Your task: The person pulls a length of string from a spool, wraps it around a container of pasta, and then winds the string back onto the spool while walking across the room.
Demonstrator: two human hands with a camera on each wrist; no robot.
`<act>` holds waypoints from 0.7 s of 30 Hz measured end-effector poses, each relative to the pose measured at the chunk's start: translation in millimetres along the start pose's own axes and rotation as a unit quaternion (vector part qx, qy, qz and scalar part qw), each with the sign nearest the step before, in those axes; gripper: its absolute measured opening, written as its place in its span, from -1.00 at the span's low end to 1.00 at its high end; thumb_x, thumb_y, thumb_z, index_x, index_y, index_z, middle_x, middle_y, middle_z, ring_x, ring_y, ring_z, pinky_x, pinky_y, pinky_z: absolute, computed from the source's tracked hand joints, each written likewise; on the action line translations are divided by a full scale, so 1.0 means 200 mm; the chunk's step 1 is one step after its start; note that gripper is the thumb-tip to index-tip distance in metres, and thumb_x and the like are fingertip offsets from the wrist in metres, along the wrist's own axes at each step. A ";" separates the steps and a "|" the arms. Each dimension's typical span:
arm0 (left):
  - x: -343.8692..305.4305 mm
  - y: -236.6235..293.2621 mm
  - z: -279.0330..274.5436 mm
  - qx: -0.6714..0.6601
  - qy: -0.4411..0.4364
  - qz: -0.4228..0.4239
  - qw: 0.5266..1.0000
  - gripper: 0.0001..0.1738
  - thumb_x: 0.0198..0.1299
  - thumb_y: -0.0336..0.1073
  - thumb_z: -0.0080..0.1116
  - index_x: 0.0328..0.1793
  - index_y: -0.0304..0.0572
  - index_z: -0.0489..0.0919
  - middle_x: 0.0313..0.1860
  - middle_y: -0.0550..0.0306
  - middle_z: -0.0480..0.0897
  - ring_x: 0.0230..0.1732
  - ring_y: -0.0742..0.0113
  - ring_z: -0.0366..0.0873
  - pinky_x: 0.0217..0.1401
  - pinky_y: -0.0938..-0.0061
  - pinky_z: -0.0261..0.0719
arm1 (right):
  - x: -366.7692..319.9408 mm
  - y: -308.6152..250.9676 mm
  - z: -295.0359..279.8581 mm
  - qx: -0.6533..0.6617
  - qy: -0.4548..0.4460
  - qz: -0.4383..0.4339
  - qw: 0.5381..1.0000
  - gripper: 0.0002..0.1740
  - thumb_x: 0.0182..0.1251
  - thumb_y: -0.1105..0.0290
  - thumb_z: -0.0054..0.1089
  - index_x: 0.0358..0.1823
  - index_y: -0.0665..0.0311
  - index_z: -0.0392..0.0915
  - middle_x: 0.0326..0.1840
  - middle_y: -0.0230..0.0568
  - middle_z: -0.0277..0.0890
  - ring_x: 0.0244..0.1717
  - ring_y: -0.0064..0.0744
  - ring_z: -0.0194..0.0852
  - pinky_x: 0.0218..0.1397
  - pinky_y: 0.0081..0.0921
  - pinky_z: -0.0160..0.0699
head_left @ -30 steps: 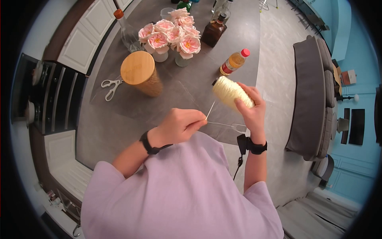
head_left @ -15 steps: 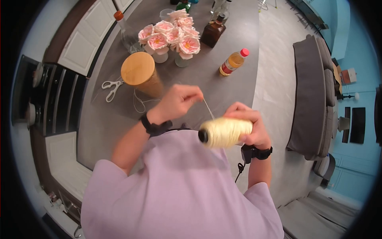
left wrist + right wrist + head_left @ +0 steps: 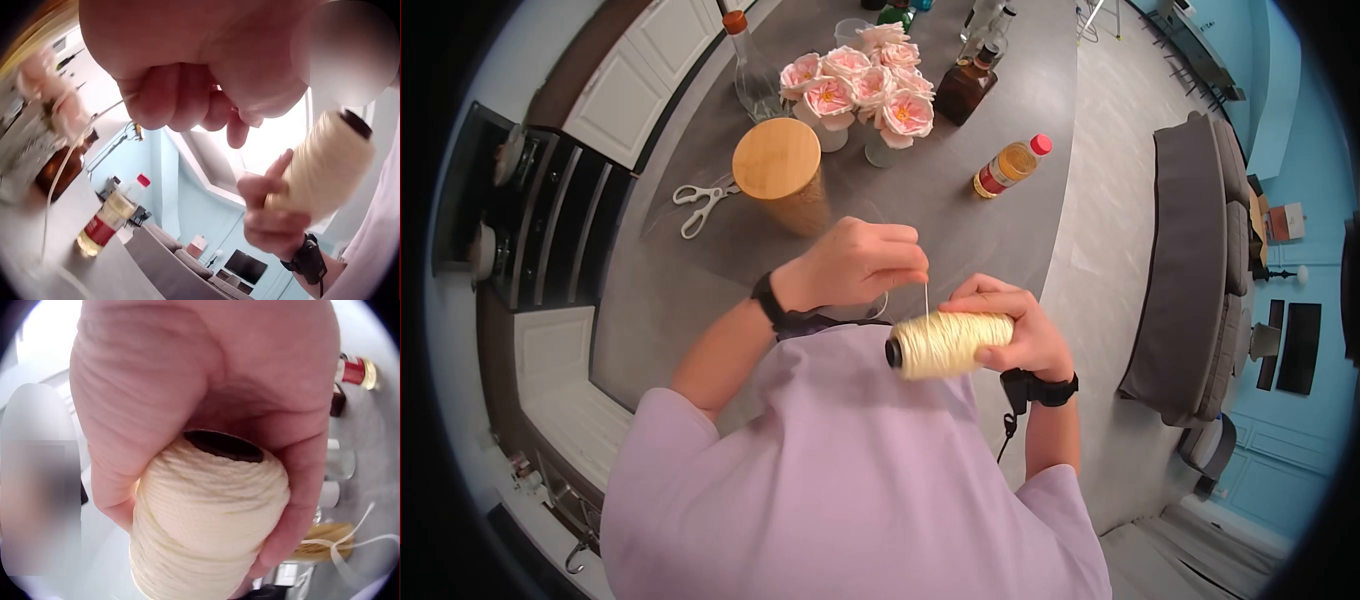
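My right hand (image 3: pixel 1025 335) grips a cone-shaped spool of cream string (image 3: pixel 955 345) from its right end, thumb below and fingers above. In the right wrist view the spool (image 3: pixel 206 512) sits between thumb and fingers, its dark core end toward the palm. My left hand (image 3: pixel 855 265) pinches the string (image 3: pixel 926 298), which runs taut down to the spool. In the left wrist view the fingers (image 3: pixel 156 103) are curled, and a loose length of string (image 3: pixel 59 172) trails from them toward the counter. A loop of it hangs below the left hand in the head view.
Left of the hands, a wooden-lidded jar (image 3: pixel 777 160) stands beside white-handled scissors (image 3: pixel 700 205). Behind are pink roses (image 3: pixel 865 85), a brown bottle (image 3: pixel 966 88) and a clear bottle with an orange cap (image 3: pixel 752 75). A red-capped bottle (image 3: pixel 1010 168) stands near the counter's right edge.
The right hand has lowered the spool toward the body and turned it sideways, its black core end now pointing left. My left hand has risen, keeping the string pinched. The head view has shifted slightly.
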State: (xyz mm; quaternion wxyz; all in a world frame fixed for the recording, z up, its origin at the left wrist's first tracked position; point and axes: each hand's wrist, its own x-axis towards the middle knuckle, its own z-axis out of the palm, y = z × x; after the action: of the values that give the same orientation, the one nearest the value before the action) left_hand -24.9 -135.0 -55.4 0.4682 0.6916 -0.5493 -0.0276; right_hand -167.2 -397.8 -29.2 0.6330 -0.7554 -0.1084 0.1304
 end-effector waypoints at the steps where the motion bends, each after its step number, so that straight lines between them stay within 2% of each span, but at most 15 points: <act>1: -0.03 -0.06 0.08 0.001 -0.002 0.003 1.000 -0.85 0.37 -0.24 0.42 -0.15 -0.10 0.69 -0.34 0.13 0.58 -0.41 0.04 0.64 -0.41 0.18 0.55 | 0.00 0.00 0.00 0.091 -0.027 -0.045 0.994 -0.38 0.14 0.23 0.55 0.23 0.38 0.80 0.10 -0.24 0.66 0.07 -0.34 0.66 0.19 -0.35 0.64; 3: -0.09 -0.11 0.24 -0.073 0.090 -0.033 0.993 -0.88 0.38 -0.30 0.41 -0.13 -0.13 0.68 -0.37 0.11 0.59 -0.39 0.02 0.64 -0.40 0.18 0.56 | 0.00 0.04 0.01 0.093 0.028 -0.073 0.993 -0.37 0.16 0.19 0.53 0.23 0.41 0.80 0.13 -0.24 0.67 0.08 -0.33 0.66 0.23 -0.33 0.65; 4: -0.12 -0.06 0.28 -0.058 0.092 -0.050 0.993 -0.89 0.38 -0.33 0.40 -0.16 -0.12 0.66 -0.40 0.11 0.56 -0.40 0.04 0.65 -0.40 0.19 0.57 | 0.01 0.05 0.03 0.138 0.165 -0.042 0.976 -0.38 0.18 0.22 0.52 0.25 0.42 0.79 0.13 -0.24 0.67 0.09 -0.33 0.67 0.25 -0.32 0.65; 5: -0.14 0.01 0.27 -0.063 0.089 -0.044 0.993 -0.89 0.38 -0.33 0.40 -0.16 -0.12 0.66 -0.40 0.11 0.56 -0.40 0.04 0.65 -0.40 0.19 0.57 | 0.01 0.05 0.03 0.180 0.298 -0.010 0.938 -0.40 0.20 0.26 0.50 0.26 0.43 0.78 0.14 -0.23 0.67 0.09 -0.33 0.67 0.27 -0.31 0.65; 6: -0.14 0.11 0.22 -0.023 0.023 -0.042 0.999 -0.88 0.37 -0.32 0.40 -0.18 -0.11 0.65 -0.39 0.12 0.56 -0.40 0.04 0.66 -0.40 0.20 0.57 | 0.02 0.04 0.00 0.105 0.336 0.013 0.936 -0.42 0.20 0.34 0.48 0.27 0.42 0.77 0.11 -0.21 0.66 0.09 -0.33 0.68 0.28 -0.30 0.66; 7: -0.12 0.19 0.17 0.016 -0.041 -0.042 0.998 -0.86 0.37 -0.31 0.41 -0.19 -0.10 0.64 -0.39 0.13 0.56 -0.40 0.04 0.66 -0.40 0.20 0.57 | 0.00 0.04 -0.01 0.102 0.339 0.016 0.935 -0.42 0.20 0.34 0.48 0.27 0.42 0.77 0.11 -0.21 0.66 0.09 -0.33 0.68 0.28 -0.30 0.66; 9: -0.04 0.28 0.03 0.028 -0.035 -0.015 0.999 -0.85 0.38 -0.30 0.40 -0.21 -0.09 0.63 -0.38 0.14 0.55 -0.41 0.02 0.65 -0.41 0.20 0.56 | -0.02 0.04 -0.02 -0.112 0.234 0.075 0.963 -0.45 0.21 0.40 0.45 0.27 0.38 0.77 0.07 -0.21 0.65 0.09 -0.34 0.67 0.25 -0.33 0.66; 11: 0.00 0.24 -0.04 0.051 -0.027 0.009 0.998 -0.84 0.39 -0.29 0.39 -0.22 -0.08 0.62 -0.38 0.15 0.55 -0.42 0.01 0.64 -0.42 0.21 0.56 | -0.04 -0.02 -0.01 -0.108 0.100 0.081 0.986 -0.43 0.16 0.38 0.49 0.26 0.33 0.79 0.04 -0.24 0.63 0.05 -0.35 0.64 0.21 -0.36 0.62; 13: 0.03 0.12 -0.05 0.035 -0.021 -0.012 0.999 -0.81 0.39 -0.24 0.42 -0.21 -0.09 0.63 -0.34 0.17 0.57 -0.40 0.01 0.65 -0.42 0.19 0.55 | -0.05 -0.03 -0.02 0.002 0.012 0.028 1.000 -0.40 0.12 0.31 0.53 0.25 0.34 0.80 0.05 -0.24 0.62 0.06 -0.36 0.62 0.22 -0.38 0.60; 15: -0.02 -0.01 0.07 -0.014 -0.010 -0.012 1.000 -0.87 0.42 -0.31 0.37 -0.17 -0.14 0.64 -0.33 0.08 0.61 -0.35 -0.03 0.65 -0.35 0.19 0.58 | -0.04 0.00 -0.04 0.029 0.026 0.000 0.999 -0.37 0.15 0.22 0.54 0.27 0.36 0.78 0.06 -0.25 0.63 0.08 -0.36 0.62 0.23 -0.39 0.59; 17: -0.09 -0.05 0.22 -0.150 0.034 -0.071 0.986 -0.95 0.45 -0.41 0.28 -0.09 -0.21 0.64 -0.30 -0.05 0.63 -0.31 -0.13 0.63 -0.27 0.19 0.59 | -0.03 0.04 -0.04 0.056 0.051 -0.026 0.997 -0.33 0.19 0.13 0.54 0.28 0.38 0.77 0.08 -0.26 0.63 0.10 -0.36 0.62 0.24 -0.39 0.58; 18: -0.13 -0.06 0.28 -0.155 0.044 -0.092 0.983 -0.95 0.52 -0.48 0.15 -0.03 -0.25 0.62 -0.31 -0.09 0.66 -0.33 -0.08 0.63 -0.22 0.22 0.57 | -0.02 0.06 -0.03 0.107 0.103 -0.024 0.989 -0.28 0.23 0.05 0.52 0.31 0.42 0.75 0.09 -0.28 0.63 0.13 -0.36 0.62 0.25 -0.39 0.58; 19: -0.13 -0.04 0.29 -0.159 0.040 -0.092 0.982 -0.95 0.52 -0.48 0.15 -0.03 -0.25 0.62 -0.31 -0.09 0.66 -0.33 -0.08 0.63 -0.22 0.22 0.57 | -0.02 0.09 -0.01 0.157 0.153 -0.019 0.976 -0.23 0.28 -0.04 0.50 0.33 0.46 0.73 0.11 -0.29 0.63 0.17 -0.36 0.62 0.27 -0.38 0.57; 20: -0.12 -0.01 0.30 -0.205 0.049 -0.137 0.968 -0.94 0.56 -0.46 0.14 -0.02 -0.25 0.62 -0.32 -0.06 0.66 -0.34 0.02 0.62 -0.23 0.25 0.55 | -0.03 0.12 -0.01 0.161 0.177 -0.022 0.971 -0.15 0.34 -0.10 0.45 0.43 0.48 0.64 0.20 -0.24 0.67 0.21 -0.34 0.68 0.26 -0.37 0.64; 21: -0.12 0.01 0.31 -0.249 0.060 -0.184 0.949 -0.92 0.59 -0.44 0.13 0.00 -0.26 0.62 -0.33 -0.02 0.67 -0.36 0.13 0.61 -0.25 0.27 0.53 | -0.04 0.14 0.01 0.161 0.176 -0.019 0.971 -0.15 0.34 -0.10 0.45 0.43 0.48 0.64 0.20 -0.24 0.67 0.21 -0.34 0.68 0.26 -0.37 0.64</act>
State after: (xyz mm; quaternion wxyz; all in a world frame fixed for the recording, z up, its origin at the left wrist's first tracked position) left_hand -70.0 -154.3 -100.5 0.6444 0.6424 -0.3592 -0.2074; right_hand -174.5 -404.0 -56.6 0.7579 -0.6522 0.0132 -0.0009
